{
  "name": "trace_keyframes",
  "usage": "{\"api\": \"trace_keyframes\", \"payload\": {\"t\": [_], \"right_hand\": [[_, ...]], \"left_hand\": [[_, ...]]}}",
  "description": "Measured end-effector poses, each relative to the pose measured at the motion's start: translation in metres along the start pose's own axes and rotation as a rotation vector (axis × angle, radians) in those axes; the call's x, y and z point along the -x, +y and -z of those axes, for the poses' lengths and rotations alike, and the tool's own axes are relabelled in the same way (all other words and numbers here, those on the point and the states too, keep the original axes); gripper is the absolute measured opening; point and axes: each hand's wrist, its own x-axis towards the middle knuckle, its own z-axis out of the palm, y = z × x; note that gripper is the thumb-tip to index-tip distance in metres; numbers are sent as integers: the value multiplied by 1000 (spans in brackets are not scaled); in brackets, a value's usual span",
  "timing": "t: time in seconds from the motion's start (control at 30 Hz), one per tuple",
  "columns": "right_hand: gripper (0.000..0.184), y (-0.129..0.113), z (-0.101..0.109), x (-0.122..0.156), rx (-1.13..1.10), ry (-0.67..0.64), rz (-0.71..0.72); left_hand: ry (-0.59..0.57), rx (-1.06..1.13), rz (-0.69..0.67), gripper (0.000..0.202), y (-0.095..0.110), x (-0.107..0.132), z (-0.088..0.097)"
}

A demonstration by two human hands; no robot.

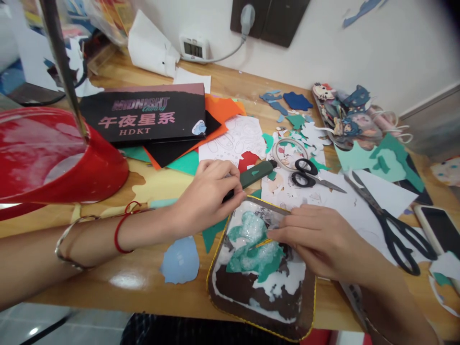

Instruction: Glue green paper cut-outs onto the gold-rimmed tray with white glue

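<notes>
My left hand (pixel 215 184) is closed around a dark green long-handled tool (pixel 260 173) with a black end; its exact kind does not show. My right hand (pixel 319 237) pinches a thin yellow stick (pixel 263 243), with its tip on a teal paper cutout (pixel 256 261). Wet, foamy-looking white glue covers parts of that cutout. It lies on a dark brown board (pixel 237 290) with rounded corners and a gold cord rim, among white torn-edged patches. A light blue paper piece (pixel 179 260) rests on the table left of the board.
A red bucket-like container (pixel 108 167) stands at the left, near a black box (pixel 151 115). Small black-handled scissors (pixel 311 177), larger scissors (pixel 390 225) and a tape roll (pixel 291 153) lie among paper scraps. A phone (pixel 440 230) sits at the right edge.
</notes>
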Motion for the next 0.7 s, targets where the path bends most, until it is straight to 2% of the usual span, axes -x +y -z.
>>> {"api": "trace_keyframes", "payload": {"t": [0.17, 0.33, 0.5, 0.6, 0.7], "right_hand": [[27, 2, 3, 1, -27, 1, 16], [26, 4, 4, 1, -31, -53, -12], [20, -1, 24, 14, -114, -7, -83], [22, -6, 36, 31, -70, -99, -174], [26, -8, 36, 46, -18, -213, -208]], "left_hand": [[-6, -1, 6, 15, 0, 0, 1], [-8, 3, 1, 17, 1, -1, 0], [6, 2, -7, 18, 1, -3, 0], [3, 3, -7, 17, 0, -2, 0], [2, 0, -6, 15, 0, 0, -1]]}}
